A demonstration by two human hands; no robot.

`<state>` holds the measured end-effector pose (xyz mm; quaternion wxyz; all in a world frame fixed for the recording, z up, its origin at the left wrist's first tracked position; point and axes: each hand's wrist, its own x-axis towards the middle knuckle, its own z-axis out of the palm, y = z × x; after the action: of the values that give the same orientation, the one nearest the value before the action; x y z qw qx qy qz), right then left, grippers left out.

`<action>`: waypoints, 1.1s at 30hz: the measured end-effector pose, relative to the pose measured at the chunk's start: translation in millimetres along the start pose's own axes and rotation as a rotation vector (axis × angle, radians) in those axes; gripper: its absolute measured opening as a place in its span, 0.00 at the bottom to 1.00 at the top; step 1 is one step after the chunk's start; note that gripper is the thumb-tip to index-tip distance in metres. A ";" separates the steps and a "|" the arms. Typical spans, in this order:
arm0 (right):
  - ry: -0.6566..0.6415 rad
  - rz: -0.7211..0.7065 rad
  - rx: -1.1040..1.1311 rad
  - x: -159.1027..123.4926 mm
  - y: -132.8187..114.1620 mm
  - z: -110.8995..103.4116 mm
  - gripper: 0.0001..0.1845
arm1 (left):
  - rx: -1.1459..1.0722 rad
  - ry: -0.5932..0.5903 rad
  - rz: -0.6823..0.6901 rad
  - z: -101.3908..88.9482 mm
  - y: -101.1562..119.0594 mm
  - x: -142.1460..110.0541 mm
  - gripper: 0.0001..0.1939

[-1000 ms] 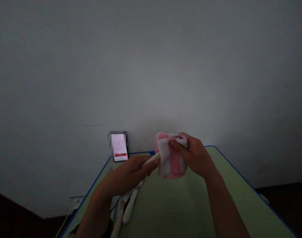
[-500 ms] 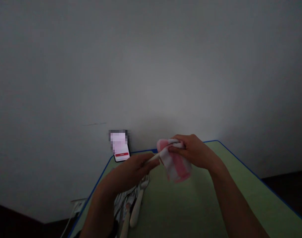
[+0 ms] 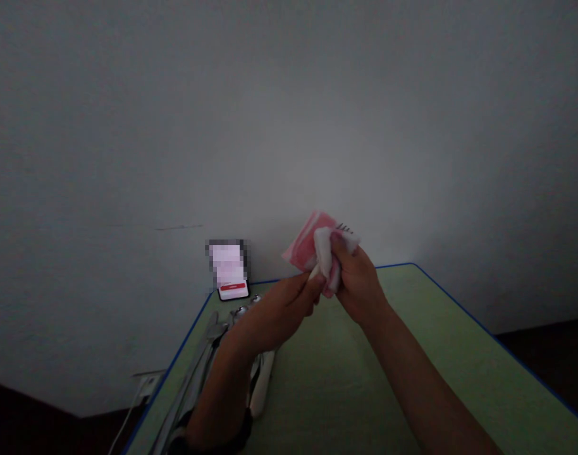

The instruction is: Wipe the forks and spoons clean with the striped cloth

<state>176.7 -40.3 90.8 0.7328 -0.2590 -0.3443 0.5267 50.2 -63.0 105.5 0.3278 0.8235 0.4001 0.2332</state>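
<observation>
A fork is held above the table, its tines poking out past a folded pink and white cloth. My left hand is closed round the fork's pale handle. With fingers and thumb pressed together, my right hand grips the cloth wrapped about the fork's upper part, so most of the metal is hidden. Below my left forearm lies a light-handled utensil, its upper end partly covered by the arm.
Several metal spoons and other cutlery lie along the left side of the green table, which has a blue edge. A lit phone leans on the wall at the back left. A socket with a cord is at lower left.
Both hands have risen slightly with the fork and cloth. The cloth has turned and now fans up to the left, and the fork's tines have come into view.
</observation>
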 end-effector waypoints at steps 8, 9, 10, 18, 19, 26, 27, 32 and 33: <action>-0.175 -0.078 -0.337 -2.3 -13.9 -5.0 0.16 | -0.028 0.035 -0.026 -18.6 0.5 -12.9 0.21; -0.118 -0.129 -0.349 -2.7 -13.5 -3.3 0.16 | -0.015 0.053 -0.013 -20.0 0.6 -13.1 0.20; -0.062 -0.175 -0.338 -2.8 -13.0 -1.5 0.16 | -0.003 0.072 0.002 -20.8 0.7 -13.2 0.20; 0.068 -0.116 -0.099 3.2 -4.0 -0.7 0.20 | -0.048 0.027 -0.032 -7.8 3.7 -8.3 0.21; 0.064 -0.109 -0.121 2.8 -2.7 -1.2 0.21 | -0.074 0.016 -0.039 -5.4 4.1 -7.5 0.21; -0.150 -0.130 -0.380 -1.7 -9.3 -5.5 0.17 | -0.148 -0.001 -0.065 -11.3 6.3 -11.2 0.21; -0.190 -0.134 -0.427 -1.2 -11.6 -7.4 0.17 | -0.110 0.010 -0.064 -15.2 6.7 -13.4 0.21; -0.503 -0.093 -0.630 2.4 -27.8 -19.3 0.12 | 0.183 0.076 -0.054 -32.4 9.6 -24.9 0.20; -0.528 -0.091 -0.686 2.7 -32.0 -21.3 0.12 | 0.232 0.083 -0.059 -33.9 10.0 -26.5 0.20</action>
<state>212.8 -48.1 101.8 0.5135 -0.3284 -0.6860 0.3972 18.2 -77.2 132.4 0.2203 0.8334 0.4615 0.2097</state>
